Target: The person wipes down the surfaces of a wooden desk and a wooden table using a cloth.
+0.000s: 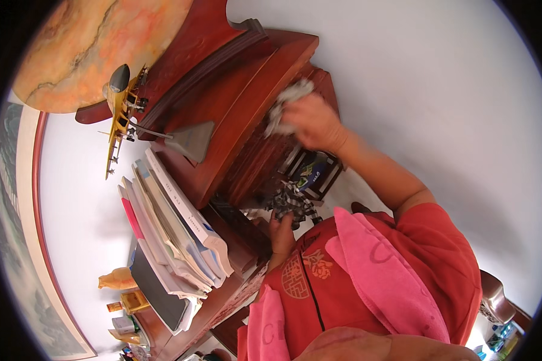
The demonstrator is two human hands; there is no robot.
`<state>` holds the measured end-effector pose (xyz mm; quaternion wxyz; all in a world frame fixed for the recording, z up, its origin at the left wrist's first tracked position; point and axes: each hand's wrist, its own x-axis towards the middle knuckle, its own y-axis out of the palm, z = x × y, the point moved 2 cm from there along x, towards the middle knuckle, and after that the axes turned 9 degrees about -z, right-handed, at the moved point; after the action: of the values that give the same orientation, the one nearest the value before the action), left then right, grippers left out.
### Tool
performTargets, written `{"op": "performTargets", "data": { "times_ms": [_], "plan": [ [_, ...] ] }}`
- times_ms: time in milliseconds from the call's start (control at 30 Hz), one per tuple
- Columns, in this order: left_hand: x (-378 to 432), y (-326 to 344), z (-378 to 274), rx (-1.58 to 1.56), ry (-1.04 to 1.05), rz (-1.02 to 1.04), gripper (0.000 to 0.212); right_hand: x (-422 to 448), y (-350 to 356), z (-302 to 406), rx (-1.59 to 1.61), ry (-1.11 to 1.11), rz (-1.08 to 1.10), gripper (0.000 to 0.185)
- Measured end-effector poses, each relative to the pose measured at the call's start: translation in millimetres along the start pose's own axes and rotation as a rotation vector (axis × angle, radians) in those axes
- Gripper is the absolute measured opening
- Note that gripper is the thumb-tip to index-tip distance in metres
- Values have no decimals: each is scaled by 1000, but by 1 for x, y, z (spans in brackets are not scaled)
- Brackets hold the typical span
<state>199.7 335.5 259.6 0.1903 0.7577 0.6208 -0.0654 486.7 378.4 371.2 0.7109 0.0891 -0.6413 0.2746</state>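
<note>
My right hand [314, 122], blurred, presses a crumpled light grey cloth [293, 97] against the front edge of a reddish-brown wooden cabinet [248, 97]. Lower down, close to my body, my left hand [282, 228] grips a black-and-white checked cloth [293, 203]; part of this hand is hidden behind the cloth. On the cabinet top stands a yellow model fighter plane [119, 99] on a grey stand [192, 140]. Behind it rises a round marbled stone disc [99, 45] in a dark red wooden mount.
A row of books and folders [176, 221] leans beside the cabinet, with a dark tablet-like panel [160, 284]. Small ornaments [133, 302] stand past them. A framed landscape painting [16, 216] hangs on the white wall. A pink towel [384, 266] drapes over my red shirt.
</note>
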Motion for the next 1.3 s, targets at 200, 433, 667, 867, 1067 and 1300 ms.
{"op": "performTargets", "data": {
  "times_ms": [200, 433, 667, 867, 1067, 1300],
  "plan": [
    [0, 4, 0, 59, 37, 16, 26, 8, -11, -13, -96, 300, -259, 50],
    [14, -12, 18, 189, 130, 77, 29, -24, 9, 20, 19, 14, 1, 48],
    [1, 8, -5, 108, -4, -8, 27, 13, -42, -38, -24, 358, -411, 53],
    [9, -9, 11, 303, 200, 84, 29, 34, -24, -29, 78, 552, -564, 57],
    [6, -1, 4, 121, 16, -18, 29, 2, 40, 66, 176, 96, -209, 39],
    [-10, 5, -10, 70, 103, -40, 36, 51, 3, 60, 378, -18, -297, 58]
  ]
}}
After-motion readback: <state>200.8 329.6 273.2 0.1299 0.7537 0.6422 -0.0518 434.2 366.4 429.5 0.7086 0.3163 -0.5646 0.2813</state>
